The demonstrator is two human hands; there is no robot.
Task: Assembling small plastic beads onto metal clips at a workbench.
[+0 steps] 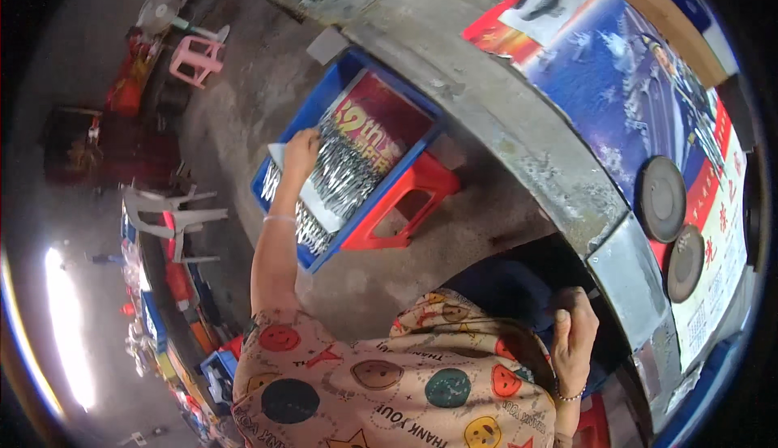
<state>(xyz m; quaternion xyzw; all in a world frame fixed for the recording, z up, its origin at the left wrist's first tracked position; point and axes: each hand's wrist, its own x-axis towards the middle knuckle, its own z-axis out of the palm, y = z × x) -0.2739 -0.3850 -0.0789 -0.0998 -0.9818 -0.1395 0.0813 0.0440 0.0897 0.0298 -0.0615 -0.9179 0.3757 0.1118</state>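
My left hand reaches into a blue plastic bin, its fingers curled in at the far left side. Inside the bin lie many slim shiny metal pieces, beside a dark red printed sheet. A white strip crosses the pieces and passes under my left wrist. Whatever the left fingertips grip, if anything, is hidden. My right hand is closed with the thumb up, held above my dark-clad leg near the bench edge. The inside of its curled fingers does not show.
The bin rests on a red plastic stool. At right, a worn bench carries a colourful poster, two round dark discs and more slim metal pieces. A pink stool and a pale chair stand further left.
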